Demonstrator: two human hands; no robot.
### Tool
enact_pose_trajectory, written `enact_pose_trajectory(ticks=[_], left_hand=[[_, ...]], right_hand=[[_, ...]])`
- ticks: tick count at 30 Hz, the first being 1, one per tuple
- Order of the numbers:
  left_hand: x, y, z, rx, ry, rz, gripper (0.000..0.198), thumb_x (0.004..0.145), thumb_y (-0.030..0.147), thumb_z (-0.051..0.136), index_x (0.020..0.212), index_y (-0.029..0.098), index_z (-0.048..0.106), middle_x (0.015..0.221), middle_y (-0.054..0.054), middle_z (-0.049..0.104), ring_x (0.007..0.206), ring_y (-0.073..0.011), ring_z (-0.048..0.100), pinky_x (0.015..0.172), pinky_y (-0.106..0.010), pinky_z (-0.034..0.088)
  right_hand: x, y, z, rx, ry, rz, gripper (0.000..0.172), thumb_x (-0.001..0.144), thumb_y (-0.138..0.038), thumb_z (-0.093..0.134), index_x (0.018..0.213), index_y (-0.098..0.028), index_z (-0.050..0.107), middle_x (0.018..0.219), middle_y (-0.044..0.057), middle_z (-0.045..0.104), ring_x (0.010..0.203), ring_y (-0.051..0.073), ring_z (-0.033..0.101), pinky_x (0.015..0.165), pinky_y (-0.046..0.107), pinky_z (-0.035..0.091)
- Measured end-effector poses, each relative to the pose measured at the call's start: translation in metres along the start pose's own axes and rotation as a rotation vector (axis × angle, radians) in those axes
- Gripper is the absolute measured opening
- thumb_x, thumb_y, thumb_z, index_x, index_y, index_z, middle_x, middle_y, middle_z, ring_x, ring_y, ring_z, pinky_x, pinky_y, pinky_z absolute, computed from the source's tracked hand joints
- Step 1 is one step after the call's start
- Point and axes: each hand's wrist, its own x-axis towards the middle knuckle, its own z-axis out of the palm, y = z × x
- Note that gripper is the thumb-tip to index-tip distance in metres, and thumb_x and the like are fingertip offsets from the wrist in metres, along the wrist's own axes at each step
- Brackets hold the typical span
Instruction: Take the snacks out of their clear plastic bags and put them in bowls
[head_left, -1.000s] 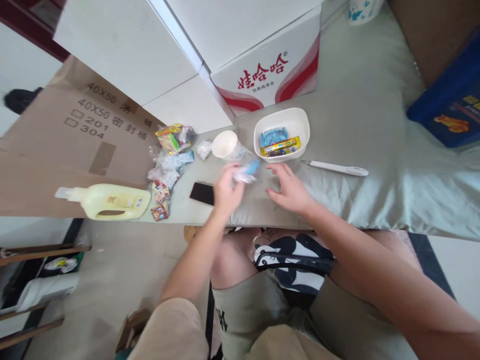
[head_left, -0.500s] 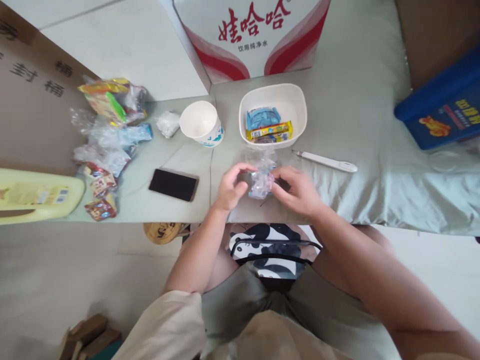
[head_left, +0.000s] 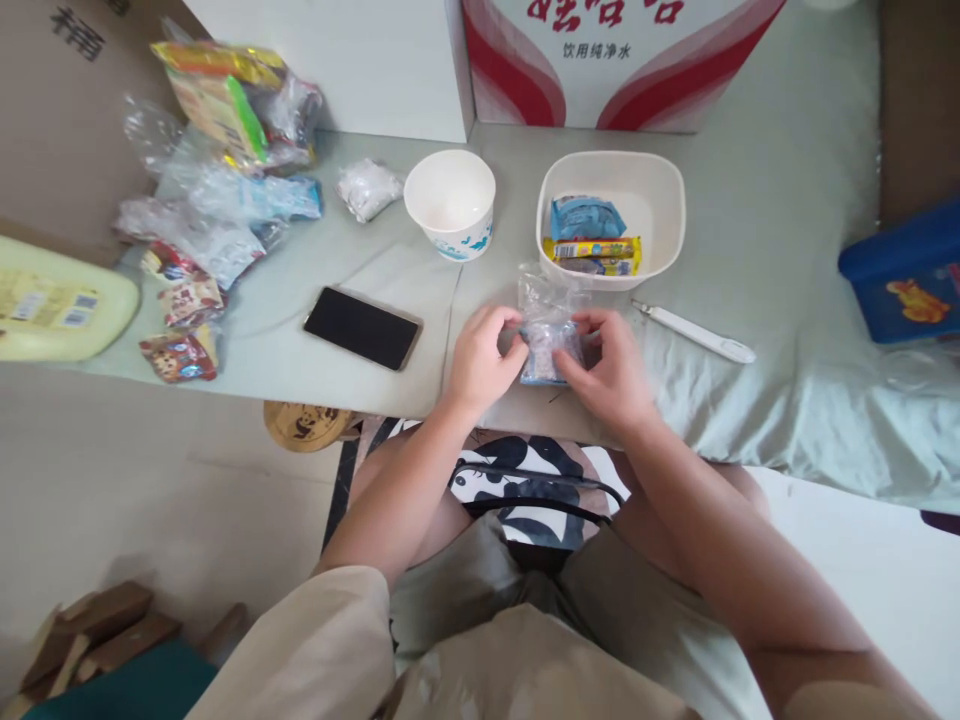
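A small clear plastic packet point(head_left: 550, 350) with blue at its lower edge lies near the table's front edge, between my two hands. My left hand point(head_left: 487, 360) pinches its left side between thumb and fingers. On the right side, my right hand point(head_left: 609, 365) holds it with thumb and fingertips. Just behind the packet stands a white rectangular bowl point(head_left: 666, 225) with a blue packet point(head_left: 589, 218) and yellow sticks point(head_left: 600, 254) inside. A white pen-like tool point(head_left: 697, 332) rests to the right of my right hand.
A paper cup point(head_left: 450, 205), a crumpled white packet point(head_left: 368, 189) and a black phone point(head_left: 362, 328) are left of the bowl. Snack packets point(head_left: 217, 210) and a yellow-green jug point(head_left: 67, 300) lie further left. A white-red box point(head_left: 600, 75) stands behind; a blue container point(head_left: 907, 275) is far right.
The camera view has shifted, so table items appear elsewhere in the frame. The packet now looks flatter, and my right thumb has come over its front.
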Motion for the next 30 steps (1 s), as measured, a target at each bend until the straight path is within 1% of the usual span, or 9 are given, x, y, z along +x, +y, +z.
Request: enact_pose_trajectory(ticks=[3,7,12,15,17,20,22,26,30], left_hand=[[-0.003,0.004,-0.005,0.148,0.007,0.076,0.014,0.091,0.027,0.056,0.103,0.022,0.062,0.108,-0.009,0.069,0.110,-0.0253,0.062,0.098,-0.042,0.049],[-0.004,0.005,-0.007,0.196,-0.130,0.112,0.061,0.077,0.047,0.076,0.128,0.022,0.056,0.129,-0.014,0.064,0.127,-0.0354,0.055,0.110,-0.052,0.041],[-0.005,0.000,-0.003,-0.088,-0.401,0.245,0.092,0.065,0.046,0.087,0.144,0.025,0.043,0.143,-0.015,0.056,0.131,-0.0354,0.055,0.112,-0.050,0.044],[-0.006,-0.007,0.005,-0.258,-0.332,0.178,0.095,0.070,0.039,0.084,0.150,0.029,0.033,0.150,-0.016,0.048,0.128,-0.0316,0.058,0.106,-0.047,0.051],[-0.005,-0.010,0.009,-0.381,-0.286,0.094,0.097,0.075,0.034,0.081,0.154,0.032,0.024,0.153,-0.017,0.045,0.116,-0.0257,0.065,0.095,-0.040,0.056],[0.000,-0.009,0.010,-0.428,-0.317,0.038,0.080,0.081,0.025,0.072,0.151,0.028,0.033,0.142,-0.015,0.055,0.103,-0.0194,0.069,0.086,-0.033,0.057],[0.003,-0.005,0.007,-0.353,-0.329,0.061,0.056,0.082,0.018,0.066,0.136,0.023,0.053,0.128,-0.012,0.064,0.103,-0.0197,0.068,0.088,-0.032,0.056],[0.007,0.000,0.004,-0.347,-0.228,0.046,0.026,0.078,0.017,0.065,0.104,0.020,0.069,0.117,-0.009,0.067,0.104,-0.0206,0.065,0.085,-0.030,0.054],[0.010,0.001,0.004,-0.569,-0.134,-0.235,0.021,0.077,0.028,0.071,0.096,0.019,0.069,0.096,-0.004,0.070,0.083,-0.0163,0.064,0.069,-0.025,0.051]], right_hand=[[-0.001,0.009,0.000,-0.119,0.079,-0.063,0.058,0.076,-0.038,0.072,0.127,-0.021,0.050,0.130,0.015,0.058,0.125,0.032,0.053,0.108,0.050,0.044],[-0.001,0.019,-0.005,-0.091,-0.030,-0.067,0.090,0.074,-0.041,0.076,0.149,-0.020,0.031,0.142,0.019,0.053,0.134,0.037,0.049,0.112,0.058,0.038],[-0.001,0.022,-0.009,0.087,-0.089,-0.038,0.104,0.077,-0.035,0.073,0.159,-0.020,0.011,0.122,0.014,0.063,0.114,0.029,0.062,0.103,0.050,0.048],[0.001,0.023,-0.009,0.219,-0.070,-0.027,0.104,0.081,-0.036,0.070,0.162,-0.022,0.006,0.111,0.009,0.064,0.096,0.024,0.065,0.090,0.043,0.054],[0.002,0.023,-0.009,0.268,-0.117,-0.068,0.088,0.083,-0.039,0.071,0.158,-0.024,0.028,0.105,0.006,0.064,0.090,0.023,0.064,0.084,0.041,0.055],[0.002,0.022,-0.008,0.247,-0.177,-0.164,0.037,0.087,-0.037,0.068,0.122,-0.027,0.071,0.095,0.006,0.063,0.090,0.022,0.062,0.084,0.039,0.055],[0.001,0.021,-0.007,0.207,-0.130,-0.220,0.021,0.089,-0.029,0.065,0.105,-0.029,0.078,0.096,0.006,0.062,0.096,0.023,0.062,0.090,0.041,0.055],[0.000,0.023,-0.006,0.108,-0.034,-0.358,0.038,0.086,-0.010,0.055,0.103,-0.034,0.079,0.111,0.006,0.063,0.123,0.026,0.058,0.108,0.050,0.048],[-0.002,0.020,-0.009,0.025,-0.081,-0.453,0.036,0.090,-0.014,0.054,0.114,-0.030,0.076,0.132,0.008,0.063,0.141,0.031,0.046,0.115,0.057,0.040]])
